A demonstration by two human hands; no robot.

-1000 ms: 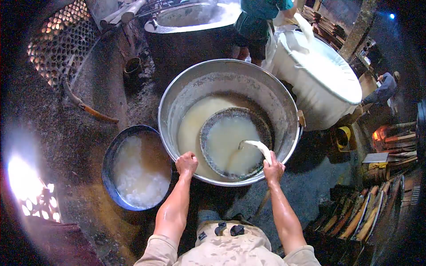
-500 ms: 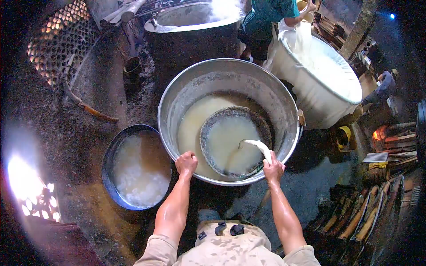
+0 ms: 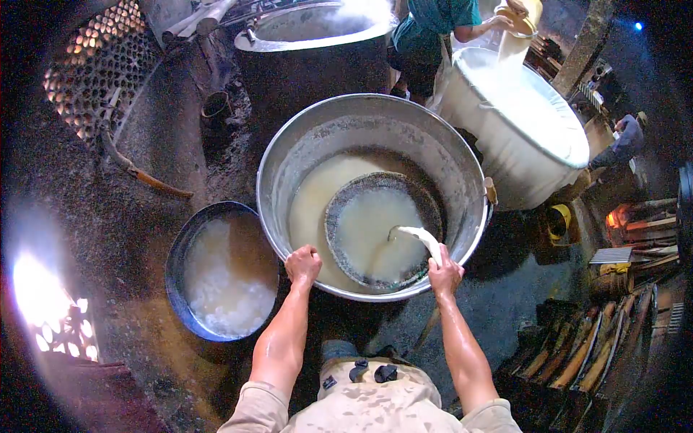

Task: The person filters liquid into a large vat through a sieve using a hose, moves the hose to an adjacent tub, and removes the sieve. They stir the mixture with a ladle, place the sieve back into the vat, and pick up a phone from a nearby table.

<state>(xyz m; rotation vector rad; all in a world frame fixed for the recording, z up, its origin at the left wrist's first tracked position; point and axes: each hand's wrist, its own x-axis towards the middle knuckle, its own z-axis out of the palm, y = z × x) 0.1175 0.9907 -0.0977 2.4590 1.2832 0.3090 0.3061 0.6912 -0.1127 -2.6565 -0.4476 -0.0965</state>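
A large metal tub point(image 3: 292, 144) stands before me with cloudy, yellowish liquid point(image 3: 310, 209) in its bottom. Inside it sits a round, dark-rimmed sieve or basket point(image 3: 343, 263), also filled with cloudy liquid. My left hand point(image 3: 303, 265) is closed at the tub's near left rim; what its fingers grip, if anything besides the rim, is hidden. At the near right rim, my right hand point(image 3: 445, 274) is wrapped round the end of a pale, curved handle-like piece point(image 3: 422, 237), whose thin dark tip reaches over the sieve.
A blue-rimmed basin point(image 3: 177, 289) with white clumps is at left. Behind stand a steaming vat point(image 3: 249, 45) and a cloth-lined tub point(image 3: 491, 155), where a co-worker point(image 3: 433, 29) tips a yellow bucket point(image 3: 525, 16). Firewood point(image 3: 588, 353) lies right; another person point(image 3: 628, 137) is farther off.
The co-worker's yellow bucket has come up into view, with pale liquid pouring from it into the cloth-lined tub. My two hands have stayed in place.
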